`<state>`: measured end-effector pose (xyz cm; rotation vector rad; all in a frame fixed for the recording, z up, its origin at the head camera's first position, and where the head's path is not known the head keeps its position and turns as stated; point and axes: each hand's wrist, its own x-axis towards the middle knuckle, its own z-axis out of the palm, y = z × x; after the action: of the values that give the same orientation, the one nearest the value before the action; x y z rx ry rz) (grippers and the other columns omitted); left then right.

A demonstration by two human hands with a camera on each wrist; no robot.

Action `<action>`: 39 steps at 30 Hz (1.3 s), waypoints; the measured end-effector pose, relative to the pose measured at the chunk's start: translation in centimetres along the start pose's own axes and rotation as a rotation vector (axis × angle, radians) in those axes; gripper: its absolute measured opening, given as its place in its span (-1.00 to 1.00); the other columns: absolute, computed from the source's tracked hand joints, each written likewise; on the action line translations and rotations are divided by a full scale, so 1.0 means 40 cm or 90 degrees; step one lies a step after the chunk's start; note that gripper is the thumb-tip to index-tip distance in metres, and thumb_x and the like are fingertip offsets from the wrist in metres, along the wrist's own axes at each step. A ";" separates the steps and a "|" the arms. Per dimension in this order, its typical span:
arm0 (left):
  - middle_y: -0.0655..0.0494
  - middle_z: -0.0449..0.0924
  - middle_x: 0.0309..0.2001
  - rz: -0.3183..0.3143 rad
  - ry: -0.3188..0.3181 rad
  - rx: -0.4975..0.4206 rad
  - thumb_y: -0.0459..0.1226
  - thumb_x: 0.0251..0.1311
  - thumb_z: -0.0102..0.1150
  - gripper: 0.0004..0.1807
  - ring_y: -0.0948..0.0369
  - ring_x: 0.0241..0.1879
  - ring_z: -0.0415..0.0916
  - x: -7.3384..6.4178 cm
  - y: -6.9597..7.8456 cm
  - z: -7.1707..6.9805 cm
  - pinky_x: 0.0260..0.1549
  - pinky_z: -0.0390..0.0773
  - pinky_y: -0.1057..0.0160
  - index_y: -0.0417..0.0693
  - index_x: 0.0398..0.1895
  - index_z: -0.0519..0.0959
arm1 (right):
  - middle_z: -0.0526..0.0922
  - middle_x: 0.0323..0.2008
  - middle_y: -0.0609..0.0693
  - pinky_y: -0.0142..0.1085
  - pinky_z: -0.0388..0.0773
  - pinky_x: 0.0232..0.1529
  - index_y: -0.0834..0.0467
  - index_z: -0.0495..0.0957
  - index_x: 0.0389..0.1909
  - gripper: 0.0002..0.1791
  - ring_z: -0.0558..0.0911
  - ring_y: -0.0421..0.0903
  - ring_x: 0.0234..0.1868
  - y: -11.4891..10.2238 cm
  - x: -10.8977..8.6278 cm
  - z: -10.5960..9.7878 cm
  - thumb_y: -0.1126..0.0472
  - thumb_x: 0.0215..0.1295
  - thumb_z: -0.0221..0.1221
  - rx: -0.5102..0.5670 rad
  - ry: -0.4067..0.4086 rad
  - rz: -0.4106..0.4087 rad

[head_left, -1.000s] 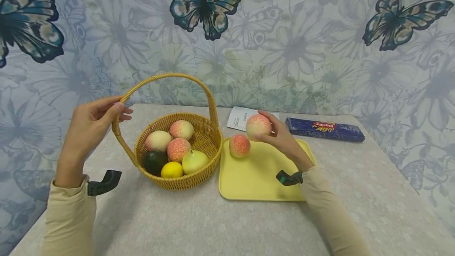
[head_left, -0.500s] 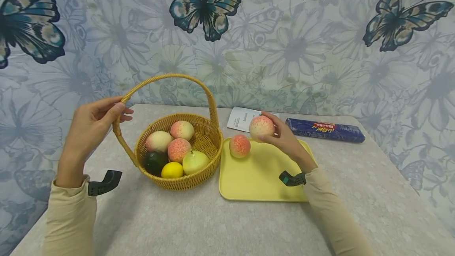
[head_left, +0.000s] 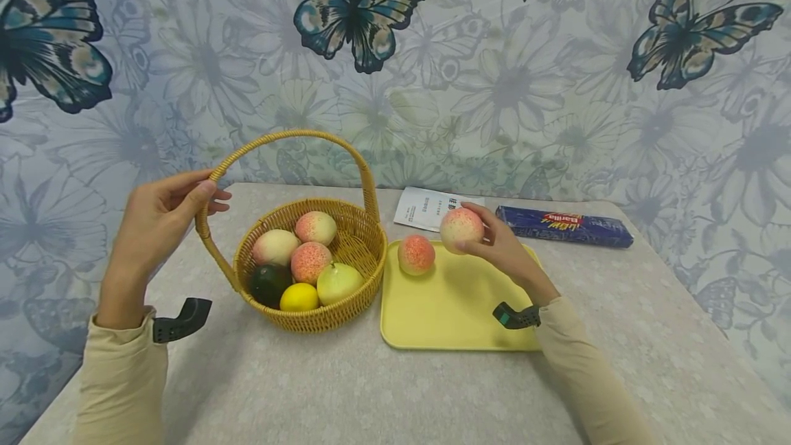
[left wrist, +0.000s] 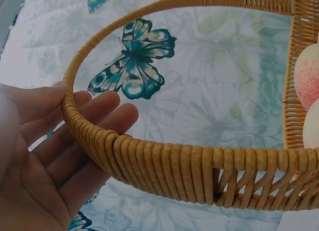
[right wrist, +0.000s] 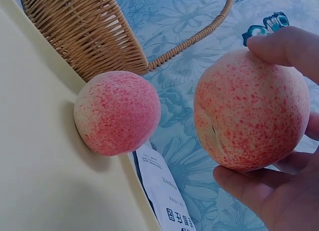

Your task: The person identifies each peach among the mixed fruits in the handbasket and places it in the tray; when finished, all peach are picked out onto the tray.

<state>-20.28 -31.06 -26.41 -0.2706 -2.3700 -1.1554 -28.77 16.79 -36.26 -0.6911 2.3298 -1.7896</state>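
Observation:
My left hand [head_left: 162, 220] pinches the handle of a wicker basket [head_left: 321, 319] between thumb and fingers, on the handle's left side. Inside the basket lie several peaches [head_left: 312, 261], a green pear [head_left: 339, 283], a yellow lemon [head_left: 299, 297] and a dark avocado [head_left: 270, 284]. My right hand [head_left: 502, 247] grips a pale, red-speckled peach [head_left: 461, 229], held above the yellow tray [head_left: 445, 321]. A second, redder peach [head_left: 417, 255] rests at the tray's back left corner. In the right wrist view the held peach [right wrist: 251, 111] sits between thumb and fingers, apart from the tray peach [right wrist: 117, 113].
A blue Barilla pasta packet [head_left: 564, 226] lies behind the tray at the right. Behind the tray is a white printed sheet [head_left: 426, 207], partly covered by the right hand and peach. A butterfly-patterned cloth [head_left: 432, 108] hangs at the back of the table.
My right hand has moved a little to the right and slightly nearer with its peach, away from the peach on the tray. The left hand and basket stay in place.

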 end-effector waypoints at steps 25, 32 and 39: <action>0.54 0.62 -0.32 0.009 0.004 -0.019 -0.24 0.35 0.08 -0.58 0.52 -0.35 0.63 0.002 -0.004 0.001 -0.34 0.53 0.61 -0.29 0.19 0.48 | 0.25 0.32 0.10 -0.09 0.55 0.01 -0.04 0.15 0.43 -0.22 0.43 0.17 0.24 0.037 -0.007 -0.031 0.19 0.23 0.27 -0.022 0.010 0.030; 0.52 0.63 -0.33 0.015 0.008 -0.020 -0.25 0.34 0.09 -0.59 0.51 -0.35 0.63 -0.002 -0.002 0.001 -0.34 0.53 0.61 -0.30 0.18 0.49 | 0.25 0.32 0.09 -0.14 0.55 -0.02 -0.04 0.15 0.43 -0.22 0.43 0.17 0.25 0.048 -0.007 -0.026 0.18 0.23 0.28 -0.034 0.010 0.031; 0.54 0.62 -0.33 0.018 0.010 -0.014 -0.26 0.34 0.09 -0.59 0.54 -0.35 0.62 -0.011 -0.001 0.003 -0.35 0.52 0.62 -0.30 0.18 0.49 | 0.24 0.34 0.10 -0.13 0.54 0.00 -0.05 0.12 0.45 -0.18 0.40 0.17 0.27 0.063 -0.009 -0.018 0.16 0.21 0.30 -0.042 0.001 0.046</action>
<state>-19.98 -30.99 -26.73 -0.2997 -2.3333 -1.1675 -29.42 18.04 -38.47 -0.6060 2.3917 -1.6914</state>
